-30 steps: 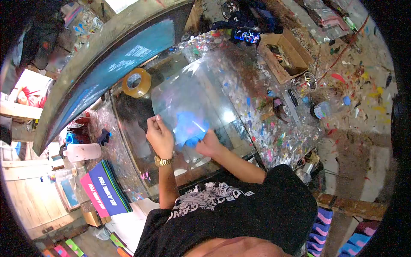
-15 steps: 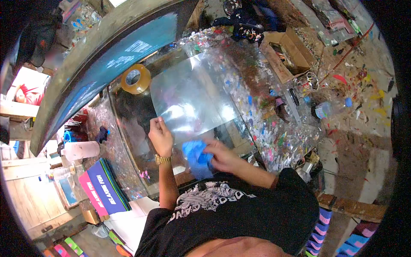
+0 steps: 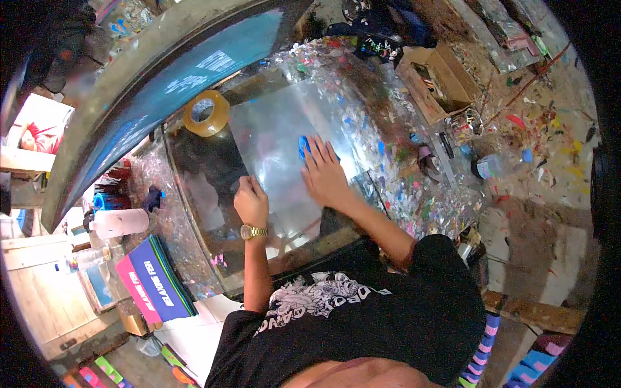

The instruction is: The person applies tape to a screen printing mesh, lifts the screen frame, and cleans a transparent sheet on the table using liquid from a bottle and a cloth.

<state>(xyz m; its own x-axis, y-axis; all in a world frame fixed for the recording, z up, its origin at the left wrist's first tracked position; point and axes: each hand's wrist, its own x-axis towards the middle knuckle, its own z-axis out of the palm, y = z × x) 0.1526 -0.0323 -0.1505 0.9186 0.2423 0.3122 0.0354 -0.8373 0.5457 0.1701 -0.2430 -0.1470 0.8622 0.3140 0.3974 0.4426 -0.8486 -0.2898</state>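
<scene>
A clear plastic sheet [image 3: 275, 139] lies over the dark, framed work surface, with light glaring on it. My left hand [image 3: 251, 199], with a gold watch at the wrist, pinches the sheet's near left edge between thumb and fingers. On the sheet's right half, my right hand [image 3: 323, 169] holds a blue cloth [image 3: 303, 146] down against it. The fingers of that hand stretch out over the cloth, and most of it is hidden beneath them. A roll of clear tape [image 3: 207, 113] sits beside the sheet's far left corner.
A large framed screen [image 3: 187, 74] slants over the far left. Left of the work surface are a pinkish bottle [image 3: 119, 223] and a stack of printed sheets [image 3: 155, 281]. At the right are a cardboard box [image 3: 440, 84] and a small clear bottle [image 3: 488, 166] on the paint-spattered table.
My right hand has moved the blue cloth forward from near my body onto the sheet. The sheet's raised near part has come down, and my left hand still grips its edge.
</scene>
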